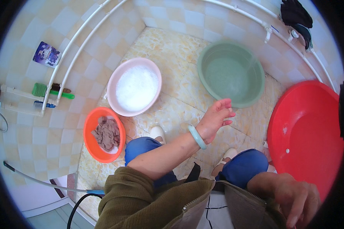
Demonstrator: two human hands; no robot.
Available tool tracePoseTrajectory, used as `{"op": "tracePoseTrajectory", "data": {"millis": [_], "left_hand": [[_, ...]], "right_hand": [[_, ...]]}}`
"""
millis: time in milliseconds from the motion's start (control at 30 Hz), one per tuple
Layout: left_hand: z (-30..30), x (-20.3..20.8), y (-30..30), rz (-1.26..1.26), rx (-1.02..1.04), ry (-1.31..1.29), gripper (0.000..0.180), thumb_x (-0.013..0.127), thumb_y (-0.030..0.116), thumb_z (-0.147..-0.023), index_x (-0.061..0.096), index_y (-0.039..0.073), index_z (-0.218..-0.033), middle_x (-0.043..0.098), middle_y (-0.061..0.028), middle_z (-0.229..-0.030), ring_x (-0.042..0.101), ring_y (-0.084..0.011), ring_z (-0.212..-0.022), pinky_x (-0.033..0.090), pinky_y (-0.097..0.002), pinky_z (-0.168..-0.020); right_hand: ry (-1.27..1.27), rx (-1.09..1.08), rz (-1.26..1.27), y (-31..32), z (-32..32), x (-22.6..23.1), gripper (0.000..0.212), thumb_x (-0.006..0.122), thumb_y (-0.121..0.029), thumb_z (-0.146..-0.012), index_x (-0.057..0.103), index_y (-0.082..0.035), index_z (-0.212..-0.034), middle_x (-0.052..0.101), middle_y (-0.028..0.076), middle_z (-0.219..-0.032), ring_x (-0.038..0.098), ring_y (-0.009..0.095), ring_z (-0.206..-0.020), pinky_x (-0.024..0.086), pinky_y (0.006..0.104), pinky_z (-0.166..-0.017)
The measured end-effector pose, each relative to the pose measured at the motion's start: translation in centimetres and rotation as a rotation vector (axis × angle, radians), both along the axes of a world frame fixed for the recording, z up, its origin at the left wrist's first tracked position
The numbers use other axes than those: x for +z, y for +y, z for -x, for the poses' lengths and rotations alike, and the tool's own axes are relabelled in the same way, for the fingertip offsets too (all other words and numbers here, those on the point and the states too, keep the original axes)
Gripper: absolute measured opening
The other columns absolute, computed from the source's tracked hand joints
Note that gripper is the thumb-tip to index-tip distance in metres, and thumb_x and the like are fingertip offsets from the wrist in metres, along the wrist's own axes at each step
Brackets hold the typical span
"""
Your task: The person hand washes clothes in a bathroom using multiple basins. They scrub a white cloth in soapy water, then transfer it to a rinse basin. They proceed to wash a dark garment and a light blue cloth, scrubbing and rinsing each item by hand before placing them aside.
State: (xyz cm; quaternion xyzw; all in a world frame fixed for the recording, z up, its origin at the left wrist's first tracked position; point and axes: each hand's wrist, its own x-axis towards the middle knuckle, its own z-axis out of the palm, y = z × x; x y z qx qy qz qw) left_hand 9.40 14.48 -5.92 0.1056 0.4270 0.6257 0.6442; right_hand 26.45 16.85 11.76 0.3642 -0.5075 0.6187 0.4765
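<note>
My left hand [218, 116], with a pale green bangle [197, 137] at the wrist, reaches out over the tiled floor. Its fingers are bent but apart, with nothing between them, close to the near rim of a green basin [202, 78]. That basin looks to hold clear water. At the lower right, my right hand [298, 196] hangs beside a large red tub [275, 126]; its fingers point down, loosely bent, and no held thing shows. A pink basin [111, 82] full of white suds [137, 87] stands to the left. Nearer me, an orange basin [88, 143] holds a crumpled brown cloth [106, 133].
White pipes [59, 72] run along the tiled walls. A green brush [40, 89] and a purple packet [46, 54] are at the left wall. Dark cloths [295, 15] hang at the upper right tap. A grey hose [53, 184] crosses the lower left.
</note>
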Motion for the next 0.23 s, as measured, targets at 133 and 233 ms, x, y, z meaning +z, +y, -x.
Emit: {"op": "tracePoseTrajectory", "data": {"millis": [133, 233], "left_hand": [[0.3, 0.1, -0.4, -0.001, 0.016, 0.003, 0.047, 0.054, 0.018, -0.091, 0.038, 0.007, -0.134, 0.044, -0.0066, -0.127, 0.052, -0.0184, -0.110, 0.044, -0.0340, -0.090], [0.3, 0.1, 0.0, -0.039, -0.005, -0.008, 0.049, 0.056, 0.021, -0.091, 0.037, 0.008, -0.135, 0.044, -0.0061, -0.129, 0.051, -0.0195, -0.112, 0.044, -0.0350, -0.092]], "right_hand": [[-0.065, 0.490, -0.202, 3.2, 2.1, 0.0, 0.027, 0.055, -0.026, -0.092, 0.062, -0.019, -0.117, 0.062, 0.004, -0.120, 0.058, 0.021, -0.114, 0.045, 0.0491, -0.092], [-0.090, 0.531, -0.214, 4.2, 0.6, -0.6, 0.021, 0.051, -0.023, -0.092, 0.064, -0.013, -0.106, 0.059, 0.015, -0.119, 0.060, 0.029, -0.107, 0.049, 0.0537, -0.084]]}}
